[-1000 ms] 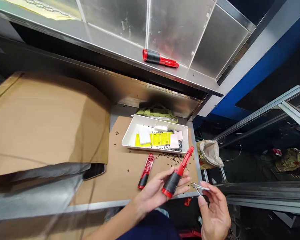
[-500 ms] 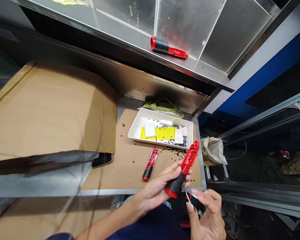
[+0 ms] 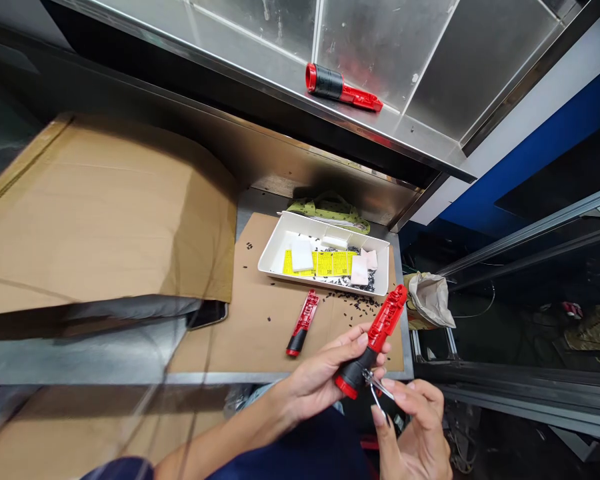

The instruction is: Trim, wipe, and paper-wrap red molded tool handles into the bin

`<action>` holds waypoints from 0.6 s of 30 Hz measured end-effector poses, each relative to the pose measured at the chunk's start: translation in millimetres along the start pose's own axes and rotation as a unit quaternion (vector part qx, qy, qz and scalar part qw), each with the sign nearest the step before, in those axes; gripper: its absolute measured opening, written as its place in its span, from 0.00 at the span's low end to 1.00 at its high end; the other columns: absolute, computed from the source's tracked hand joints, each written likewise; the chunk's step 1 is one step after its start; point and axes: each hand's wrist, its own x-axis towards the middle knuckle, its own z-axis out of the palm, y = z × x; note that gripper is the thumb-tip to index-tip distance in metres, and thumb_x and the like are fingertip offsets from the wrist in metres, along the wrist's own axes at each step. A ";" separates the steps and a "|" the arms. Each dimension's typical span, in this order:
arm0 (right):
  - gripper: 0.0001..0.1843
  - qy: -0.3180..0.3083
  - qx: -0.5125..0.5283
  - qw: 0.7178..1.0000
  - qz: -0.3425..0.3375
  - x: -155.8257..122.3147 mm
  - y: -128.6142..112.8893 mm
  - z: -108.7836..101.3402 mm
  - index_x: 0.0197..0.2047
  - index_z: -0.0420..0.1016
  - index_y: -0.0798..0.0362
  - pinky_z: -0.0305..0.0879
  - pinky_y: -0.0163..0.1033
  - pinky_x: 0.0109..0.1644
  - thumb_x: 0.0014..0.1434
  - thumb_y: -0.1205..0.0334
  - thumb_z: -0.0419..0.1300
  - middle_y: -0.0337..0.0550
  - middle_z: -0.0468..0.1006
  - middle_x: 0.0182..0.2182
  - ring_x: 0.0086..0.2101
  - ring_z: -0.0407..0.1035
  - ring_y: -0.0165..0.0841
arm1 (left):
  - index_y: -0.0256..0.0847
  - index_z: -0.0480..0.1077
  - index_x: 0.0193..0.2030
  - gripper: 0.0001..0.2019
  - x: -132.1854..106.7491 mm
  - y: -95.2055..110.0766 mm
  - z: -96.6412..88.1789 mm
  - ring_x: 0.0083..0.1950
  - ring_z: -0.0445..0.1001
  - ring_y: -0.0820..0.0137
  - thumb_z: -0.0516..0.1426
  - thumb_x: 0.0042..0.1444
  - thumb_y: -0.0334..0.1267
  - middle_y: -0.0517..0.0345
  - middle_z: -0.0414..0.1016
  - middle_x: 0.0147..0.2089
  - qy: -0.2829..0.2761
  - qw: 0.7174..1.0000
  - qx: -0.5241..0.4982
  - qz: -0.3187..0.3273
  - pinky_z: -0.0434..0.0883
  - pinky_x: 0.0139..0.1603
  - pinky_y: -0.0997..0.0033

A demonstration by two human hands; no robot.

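Note:
My left hand is wrapped around a red and black plastic housing, held tilted with its red end pointing up and right. Between the fingers and thumb of my right hand are small silver nippers with two spread handles. Their jaws meet the black lower part of the housing along its right side; the exact contact is too small to make out. A second red and black housing piece lies on the cardboard sheet, left of my hands.
A white tray holds yellow labels, pale pads and many small black parts; more are scattered on the cardboard. A large cardboard box stands left. Another red and black housing rests on the metal shelf above. A lined bag is at right.
The held housing has shifted slightly right and turned a little, so the nippers' jaws now show against its black side. The view has moved slightly; both grips stay the same.

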 end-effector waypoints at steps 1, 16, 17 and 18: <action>0.11 -0.003 -0.004 1.000 -0.005 0.0 0.3 -0.5 0.43 0.75 0.50 0.67 0.45 0.38 0.57 0.62 0.67 0.44 0.82 0.30 0.35 0.71 0.40 | 0.36 0.70 0.52 0.18 0.2 0.0 0.1 0.39 0.78 0.71 0.65 0.56 0.34 0.51 0.79 0.41 0.001 1.000 -0.002 -0.004 0.75 0.46 0.71; 0.09 0.080 -0.023 0.996 0.016 -7.1 -3.3 -14.0 0.38 0.70 0.45 0.60 0.48 0.48 0.58 0.63 0.67 0.36 0.81 0.26 0.34 0.65 0.38 | 0.35 0.74 0.45 0.13 1.2 0.5 -0.3 0.40 0.79 0.70 0.66 0.56 0.36 0.50 0.79 0.41 -0.011 0.998 -0.030 -0.045 0.76 0.46 0.67; 0.10 0.084 -0.024 0.996 0.017 -6.8 -2.1 -16.1 0.39 0.70 0.45 0.59 0.49 0.49 0.58 0.62 0.68 0.36 0.81 0.26 0.35 0.65 0.38 | 0.36 0.74 0.46 0.13 1.2 0.7 0.0 0.40 0.79 0.70 0.66 0.55 0.36 0.51 0.79 0.41 -0.007 0.998 -0.032 -0.044 0.76 0.46 0.68; 0.11 0.073 -0.027 0.997 0.020 -5.9 -1.4 -17.2 0.40 0.70 0.45 0.59 0.50 0.49 0.58 0.62 0.68 0.37 0.81 0.26 0.36 0.65 0.39 | 0.36 0.74 0.46 0.13 1.2 0.9 0.4 0.40 0.79 0.70 0.66 0.55 0.35 0.51 0.79 0.41 -0.006 0.999 -0.031 -0.041 0.76 0.46 0.68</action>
